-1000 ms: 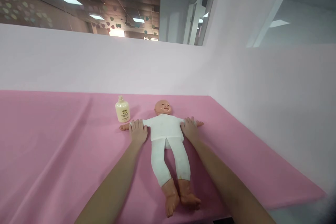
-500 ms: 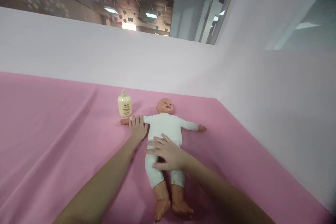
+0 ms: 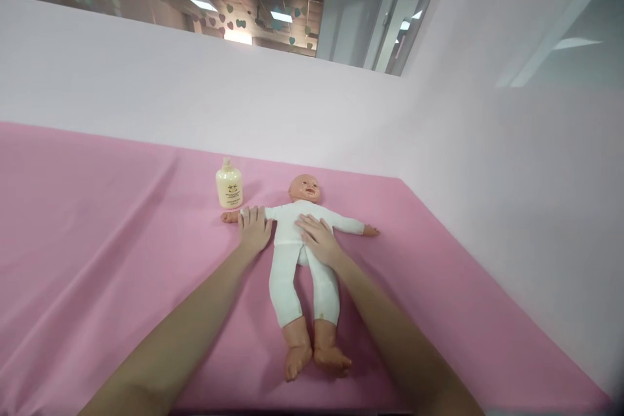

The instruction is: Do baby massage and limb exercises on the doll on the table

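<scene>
Where the doll (image 3: 287, 227) lies, bottle (image 3: 228, 183) lettering (image 3: 233, 190) is unreadable.

Bottle (image 3: 229, 187), dark print (image 3: 233, 190), too small to read

The bare hands (image 3: 255, 230) have slender fingers (image 3: 253, 214), and both forearms (image 3: 188, 325) are uncovered as far as they show.
</scene>
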The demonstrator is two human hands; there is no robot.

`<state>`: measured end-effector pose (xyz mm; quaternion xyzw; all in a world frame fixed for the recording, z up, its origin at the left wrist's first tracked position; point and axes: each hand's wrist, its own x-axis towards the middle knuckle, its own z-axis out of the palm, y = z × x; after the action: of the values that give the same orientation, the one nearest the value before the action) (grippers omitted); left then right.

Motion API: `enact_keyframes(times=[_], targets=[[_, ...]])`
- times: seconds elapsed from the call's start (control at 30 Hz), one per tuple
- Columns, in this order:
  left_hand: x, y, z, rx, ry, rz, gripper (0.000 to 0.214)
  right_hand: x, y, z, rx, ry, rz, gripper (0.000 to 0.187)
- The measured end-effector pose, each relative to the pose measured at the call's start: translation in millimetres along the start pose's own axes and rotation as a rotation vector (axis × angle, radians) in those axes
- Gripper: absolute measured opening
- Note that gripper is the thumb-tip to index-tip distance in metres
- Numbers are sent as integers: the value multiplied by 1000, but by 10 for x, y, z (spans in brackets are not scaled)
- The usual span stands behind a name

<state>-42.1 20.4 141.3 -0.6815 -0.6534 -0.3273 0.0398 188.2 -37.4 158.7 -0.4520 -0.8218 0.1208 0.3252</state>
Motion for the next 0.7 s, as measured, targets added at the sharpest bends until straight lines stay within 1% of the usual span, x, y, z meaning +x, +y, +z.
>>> enact_keyframes(times=[0.07, 0.13, 0.2, 0.23, 0.27, 0.33, 0.37, 0.43, 0.53, 0.7], targets=[[2, 41, -43, -129, -24, 7, 54, 18, 121, 16, 8, 57, 28, 47], [-28, 116, -95, -313, -66, 76, 55, -8, 226, 21, 4, 96, 27, 48], [-108, 230, -160, -469, -159, 239, 58, -42, 326, 20, 0, 125, 36, 50], [-168, 300, -197, -502, -236, 345, 58, -54, 373, 21, 1, 136, 54, 51], [-237, 378, -239, -498, -324, 451, 56, -60, 415, 26, 5, 143, 77, 53], [-389, 546, -331, -414, -499, 635, 51, -56, 484, 47, 11, 145, 119, 56], [-464, 630, -379, -372, -555, 708, 47, -49, 509, 62, 11, 143, 127, 57], [-596, 783, -466, -325, -611, 833, 43, -33, 540, 98, 0, 147, 114, 58], [-741, 952, -544, -336, -681, 999, 42, -20, 555, 142, -15, 169, 89, 58], [-966, 1125, -533, -393, -807, 1156, 32, -26, 527, 168, -17, 190, 99, 58]])
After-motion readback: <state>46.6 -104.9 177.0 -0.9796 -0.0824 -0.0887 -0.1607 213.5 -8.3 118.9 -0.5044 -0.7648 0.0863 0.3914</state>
